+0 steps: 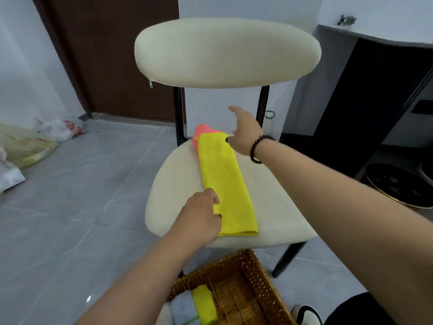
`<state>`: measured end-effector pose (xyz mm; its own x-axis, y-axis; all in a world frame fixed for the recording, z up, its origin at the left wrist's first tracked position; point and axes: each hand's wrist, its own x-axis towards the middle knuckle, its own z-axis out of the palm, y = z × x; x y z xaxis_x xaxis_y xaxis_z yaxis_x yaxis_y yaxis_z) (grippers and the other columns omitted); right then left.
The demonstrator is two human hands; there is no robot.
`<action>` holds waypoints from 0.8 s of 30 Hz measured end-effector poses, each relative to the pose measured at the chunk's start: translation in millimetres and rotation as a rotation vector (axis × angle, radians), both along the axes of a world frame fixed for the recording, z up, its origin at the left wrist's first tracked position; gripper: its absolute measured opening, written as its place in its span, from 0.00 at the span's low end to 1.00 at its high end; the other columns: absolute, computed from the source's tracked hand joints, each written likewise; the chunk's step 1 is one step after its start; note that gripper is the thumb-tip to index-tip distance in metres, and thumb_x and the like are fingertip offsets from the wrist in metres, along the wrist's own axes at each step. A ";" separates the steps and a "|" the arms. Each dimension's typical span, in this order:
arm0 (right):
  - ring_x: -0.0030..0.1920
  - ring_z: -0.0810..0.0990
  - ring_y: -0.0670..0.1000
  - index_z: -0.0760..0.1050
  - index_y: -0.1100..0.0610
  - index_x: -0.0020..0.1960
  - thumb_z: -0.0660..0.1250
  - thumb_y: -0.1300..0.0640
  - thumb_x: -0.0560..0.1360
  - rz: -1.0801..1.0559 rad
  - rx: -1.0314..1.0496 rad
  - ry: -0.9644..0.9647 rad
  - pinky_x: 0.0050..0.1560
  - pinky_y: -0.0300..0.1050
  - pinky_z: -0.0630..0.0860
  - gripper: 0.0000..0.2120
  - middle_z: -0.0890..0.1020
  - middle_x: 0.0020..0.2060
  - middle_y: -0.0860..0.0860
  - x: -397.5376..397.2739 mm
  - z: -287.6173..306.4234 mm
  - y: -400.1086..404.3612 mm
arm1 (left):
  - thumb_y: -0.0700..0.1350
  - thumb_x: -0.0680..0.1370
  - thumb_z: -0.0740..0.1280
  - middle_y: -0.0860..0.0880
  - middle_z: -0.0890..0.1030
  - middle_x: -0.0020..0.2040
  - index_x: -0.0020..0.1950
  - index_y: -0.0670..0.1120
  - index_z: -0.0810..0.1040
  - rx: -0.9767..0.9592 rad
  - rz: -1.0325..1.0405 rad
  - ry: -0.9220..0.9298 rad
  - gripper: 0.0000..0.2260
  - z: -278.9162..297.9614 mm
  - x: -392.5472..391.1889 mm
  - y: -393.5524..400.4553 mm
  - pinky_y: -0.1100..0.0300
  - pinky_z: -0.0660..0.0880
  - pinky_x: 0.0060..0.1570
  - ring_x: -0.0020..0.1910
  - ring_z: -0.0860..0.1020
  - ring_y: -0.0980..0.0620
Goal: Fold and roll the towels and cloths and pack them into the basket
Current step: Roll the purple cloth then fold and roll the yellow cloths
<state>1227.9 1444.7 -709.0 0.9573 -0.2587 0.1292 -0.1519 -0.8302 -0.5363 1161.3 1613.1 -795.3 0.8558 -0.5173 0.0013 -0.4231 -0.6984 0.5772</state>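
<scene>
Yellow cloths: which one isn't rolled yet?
The long flat yellow cloth on the cream chair seat, left hand gripping it. The other yellow cloth sits rolled in the wicker basket.

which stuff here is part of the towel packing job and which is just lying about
Part of the job:
yellow cloth folded on the chair seat
pink cloth under its far end
wicker basket
rolled yellow cloth and grey towel in the basket

Lying about:
plastic bags on the floor
dark round pan

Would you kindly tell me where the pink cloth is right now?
In the head view, the pink cloth lies at the chair seat's far edge, partly under the yellow cloth, left of the right hand.
</scene>
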 end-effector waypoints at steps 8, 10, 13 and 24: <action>0.58 0.72 0.49 0.77 0.52 0.57 0.65 0.58 0.76 0.203 -0.120 0.166 0.60 0.40 0.69 0.10 0.74 0.54 0.49 -141.8 -67.8 15.0 | 0.45 0.74 0.68 0.47 0.79 0.39 0.54 0.49 0.73 -0.011 -0.028 0.142 0.10 -0.4 -4.5 -2.2 0.62 0.67 0.32 0.38 0.76 0.51; 0.60 0.70 0.49 0.75 0.51 0.60 0.64 0.53 0.77 0.260 -0.176 0.218 0.61 0.42 0.68 0.13 0.73 0.57 0.49 -150.7 -70.5 17.3 | 0.45 0.74 0.68 0.49 0.77 0.38 0.54 0.49 0.72 -0.025 -0.024 0.183 0.11 0.8 -8.4 -5.4 0.64 0.66 0.30 0.36 0.75 0.53; 0.63 0.68 0.49 0.70 0.50 0.66 0.64 0.51 0.77 0.304 -0.231 0.234 0.62 0.44 0.67 0.18 0.70 0.62 0.48 -159.0 -73.5 18.0 | 0.44 0.74 0.68 0.51 0.75 0.37 0.56 0.49 0.72 -0.064 -0.012 0.245 0.11 4.3 -12.5 -7.2 0.63 0.65 0.29 0.34 0.74 0.55; 0.74 0.55 0.47 0.57 0.50 0.74 0.63 0.57 0.78 0.344 -0.279 0.229 0.70 0.40 0.61 0.27 0.57 0.74 0.46 -185.1 -81.0 9.2 | 0.49 0.73 0.69 0.54 0.68 0.44 0.57 0.54 0.71 0.026 0.043 -0.023 0.14 2.9 -49.2 1.3 0.59 0.71 0.44 0.42 0.71 0.55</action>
